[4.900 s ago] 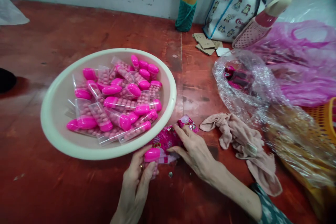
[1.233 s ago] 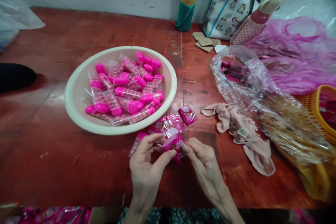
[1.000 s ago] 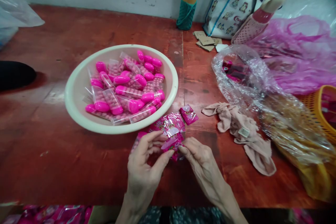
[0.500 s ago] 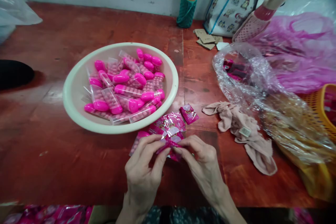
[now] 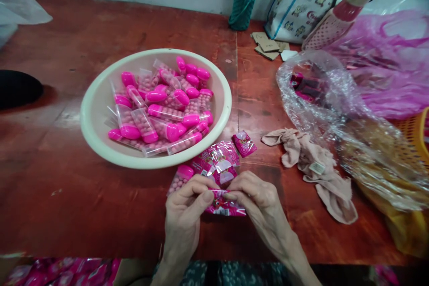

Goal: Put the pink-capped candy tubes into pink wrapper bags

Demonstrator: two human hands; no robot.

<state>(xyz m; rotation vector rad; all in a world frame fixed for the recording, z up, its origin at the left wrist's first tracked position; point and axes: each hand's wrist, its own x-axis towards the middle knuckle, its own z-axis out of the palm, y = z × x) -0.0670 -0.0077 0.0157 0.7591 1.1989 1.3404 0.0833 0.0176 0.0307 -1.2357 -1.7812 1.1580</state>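
Note:
My left hand and my right hand meet low in the middle, both pinching the top edge of a small pink printed wrapper that hangs below the fingertips. Just beyond the fingers a few more pink wrappers lie on the red wooden table, with a pink-capped candy tube beside them. One separate pink packet lies a little farther right. A cream bowl at centre left holds several clear tubes of pink candy with pink caps.
A beige cloth lies right of my hands. Crumpled clear plastic, a pink bag and an orange basket fill the right side. A bottle, a tote bag and cardboard scraps stand by the wall.
One candy tube went from my left hand to the table. Both hands took up a pink wrapper, drew together and now pinch its top edge, with the wrapper hanging lower.

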